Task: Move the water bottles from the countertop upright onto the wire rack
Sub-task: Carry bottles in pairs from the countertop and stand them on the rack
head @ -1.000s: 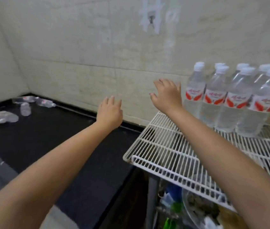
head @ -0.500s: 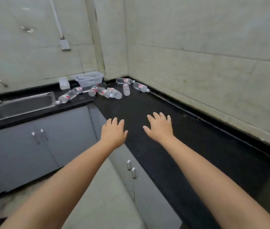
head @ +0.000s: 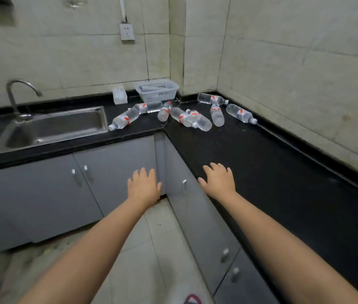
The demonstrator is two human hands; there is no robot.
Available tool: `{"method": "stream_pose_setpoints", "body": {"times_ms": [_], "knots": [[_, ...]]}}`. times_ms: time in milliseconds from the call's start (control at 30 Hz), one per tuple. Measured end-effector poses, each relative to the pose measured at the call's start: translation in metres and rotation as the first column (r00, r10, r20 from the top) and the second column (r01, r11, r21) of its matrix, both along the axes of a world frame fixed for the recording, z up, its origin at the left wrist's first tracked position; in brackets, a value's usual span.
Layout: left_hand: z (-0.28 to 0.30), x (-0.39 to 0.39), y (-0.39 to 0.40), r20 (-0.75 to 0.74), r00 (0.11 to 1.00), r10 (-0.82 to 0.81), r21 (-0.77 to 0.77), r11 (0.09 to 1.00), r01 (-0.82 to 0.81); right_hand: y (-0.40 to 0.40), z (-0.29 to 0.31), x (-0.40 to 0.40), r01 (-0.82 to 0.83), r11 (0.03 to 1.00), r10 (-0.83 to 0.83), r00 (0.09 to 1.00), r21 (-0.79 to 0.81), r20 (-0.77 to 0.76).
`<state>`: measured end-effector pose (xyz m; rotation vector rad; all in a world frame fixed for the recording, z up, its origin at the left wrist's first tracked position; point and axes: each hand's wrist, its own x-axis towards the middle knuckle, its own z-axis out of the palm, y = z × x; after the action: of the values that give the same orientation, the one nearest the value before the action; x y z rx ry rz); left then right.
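Observation:
Several clear water bottles with red-and-white labels lie on their sides in the far corner of the black countertop (head: pixel 261 163): one near the sink (head: pixel 124 118), a pair in the middle (head: pixel 192 119), one by the right wall (head: pixel 240 113). My left hand (head: pixel 144 185) and my right hand (head: pixel 218 179) are stretched forward with straight fingers, holding nothing, well short of the bottles. My right hand hovers over the counter's front edge, my left over the cabinet fronts. The wire rack is out of view.
A steel sink (head: pixel 51 128) with a curved tap (head: pixel 17 95) sits at the left. A white plastic basket (head: pixel 157 89) and a small white box (head: pixel 119 96) stand against the back wall. Grey cabinets run beneath the counter, above a tiled floor.
The view has swung left, away from the wire rack and its upright bottles, to the counter corner. Both empty hands have come along and the lying bottles are now nearer.

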<state>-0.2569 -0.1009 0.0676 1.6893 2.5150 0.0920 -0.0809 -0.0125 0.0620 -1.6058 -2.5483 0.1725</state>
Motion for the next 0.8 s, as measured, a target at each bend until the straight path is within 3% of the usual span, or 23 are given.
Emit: {"method": "stream_pose_setpoints", "body": {"times_ms": [300,567,800], "knots": [[0.001,-0.123,0.143,-0.074,0.992,0.104,-0.096,0.989,-0.111,0.184,0.002,-0.113,-0.087,0.995,0.085,0.995,-0.046,-0.043],[-0.023,-0.233,0.222,-0.042,0.973,0.225,-0.131,0.965,-0.229,0.278,-0.025,-0.235,-0.229,0.969,0.227,0.974,-0.093,-0.031],[-0.039,-0.337,0.315,-0.025,0.979,0.202,-0.085,0.975,-0.203,0.368,-0.043,-0.321,-0.183,0.979,0.184,0.983,-0.089,0.005]]}}
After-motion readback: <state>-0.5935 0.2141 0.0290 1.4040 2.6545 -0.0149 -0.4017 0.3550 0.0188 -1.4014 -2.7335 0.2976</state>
